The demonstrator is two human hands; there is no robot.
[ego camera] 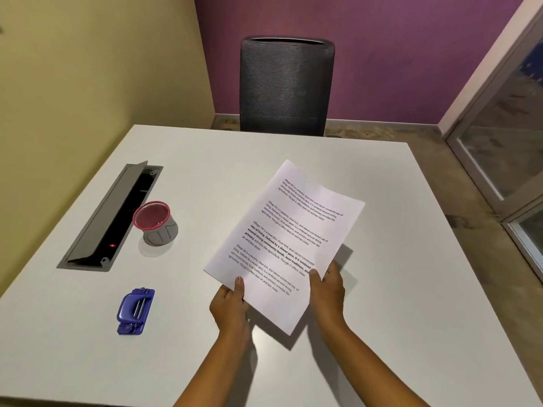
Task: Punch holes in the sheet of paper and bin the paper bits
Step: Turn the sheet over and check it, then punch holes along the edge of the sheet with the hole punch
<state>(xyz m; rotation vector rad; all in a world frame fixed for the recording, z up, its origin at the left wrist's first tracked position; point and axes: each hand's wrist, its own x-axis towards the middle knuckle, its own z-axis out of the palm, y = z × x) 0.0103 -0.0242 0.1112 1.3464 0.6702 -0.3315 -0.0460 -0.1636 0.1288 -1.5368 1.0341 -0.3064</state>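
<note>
A white sheet of paper [289, 239] with printed text is held tilted above the white table [396, 333]. My left hand [230, 302] grips its near left edge, thumb on top. My right hand [327, 289] grips the near right edge, thumb on top too. A blue hole punch [135, 311] lies on the table to the left of my hands, untouched. Farther back on the left stands a small grey mesh bin with a red rim [155, 223].
An open grey cable hatch [113, 218] is sunk into the table's left side, just behind the bin. A dark mesh office chair [285, 86] stands at the far edge. A glass partition [505, 148] runs along the right.
</note>
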